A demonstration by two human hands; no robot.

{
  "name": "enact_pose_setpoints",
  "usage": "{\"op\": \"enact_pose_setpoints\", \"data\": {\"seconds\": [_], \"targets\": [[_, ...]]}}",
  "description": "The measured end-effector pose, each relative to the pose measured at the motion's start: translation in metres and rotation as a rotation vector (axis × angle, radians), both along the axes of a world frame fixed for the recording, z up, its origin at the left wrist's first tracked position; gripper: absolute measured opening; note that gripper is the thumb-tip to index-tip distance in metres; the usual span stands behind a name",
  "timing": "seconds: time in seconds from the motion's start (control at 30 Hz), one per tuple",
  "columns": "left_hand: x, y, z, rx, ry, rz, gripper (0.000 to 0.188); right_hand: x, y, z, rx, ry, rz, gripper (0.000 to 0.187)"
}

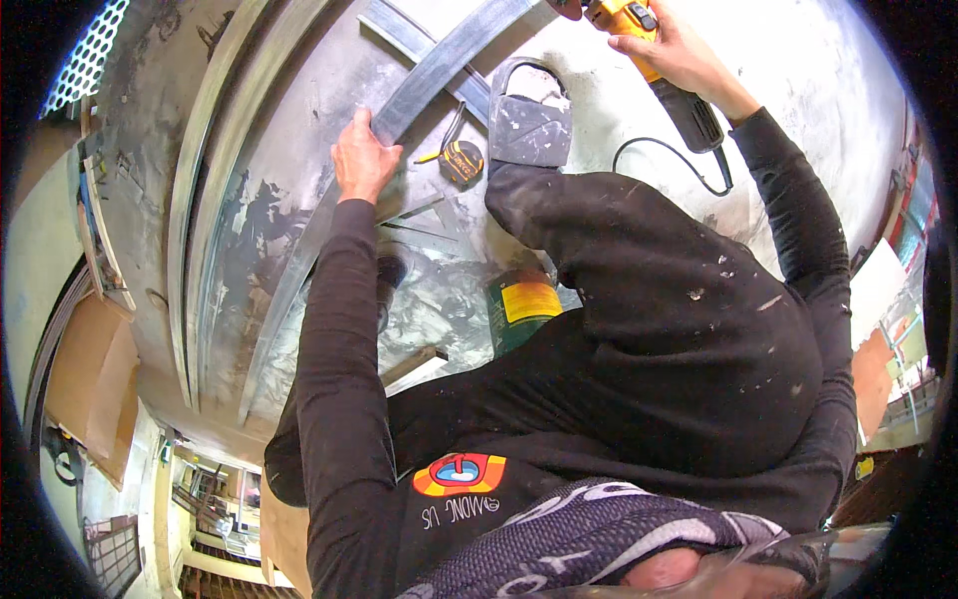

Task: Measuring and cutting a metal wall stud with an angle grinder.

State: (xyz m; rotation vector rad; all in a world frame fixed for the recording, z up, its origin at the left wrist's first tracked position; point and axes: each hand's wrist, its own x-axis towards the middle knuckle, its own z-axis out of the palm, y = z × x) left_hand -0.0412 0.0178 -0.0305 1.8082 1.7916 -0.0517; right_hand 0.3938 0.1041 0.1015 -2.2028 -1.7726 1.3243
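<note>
My left hand (364, 158) is closed around a long grey metal bar (439, 85), which slants from the top edge down past my left forearm. In my right hand (689, 60) is a yellow and black angle grinder (687, 115), gripped by its body at the top. Its disc (567, 8) shows only in part at the frame edge, close to the bar's far end. Another metal piece (401, 38) crosses beneath the bar. A yellow and black tape measure (463, 163) lies on the floor just right of my left hand.
Long metal bars (205, 190) lie along the left. My sandalled foot (531, 130) rests near the bar. The grinder's black cord (649, 142) loops over the floor. A green can with a yellow label (529, 301) stands by my leg, and small metal offcuts (429, 228) lie nearby.
</note>
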Motion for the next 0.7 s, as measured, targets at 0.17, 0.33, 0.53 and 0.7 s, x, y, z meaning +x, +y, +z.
{"op": "enact_pose_setpoints", "data": {"seconds": [0.17, 0.33, 0.53, 0.7], "targets": [[-0.001, 0.005, -0.003, -0.003, -0.021, -0.084, 0.062, 0.013, -0.002, -0.014, -0.023, -0.121, 0.088, 0.104], [0.001, 0.002, -0.003, 0.012, 0.098, -0.061, 0.063, 0.01, 0.003, -0.012, -0.141, -0.202, 0.146, 0.106], [0.006, 0.003, 0.002, 0.056, 0.162, -0.084, 0.063, 0.009, 0.001, -0.014, -0.079, -0.219, 0.236, 0.103], [0.005, 0.001, 0.001, 0.069, 0.189, -0.093, 0.061, 0.004, 0.003, -0.011, -0.156, -0.187, 0.182, 0.102]]}}
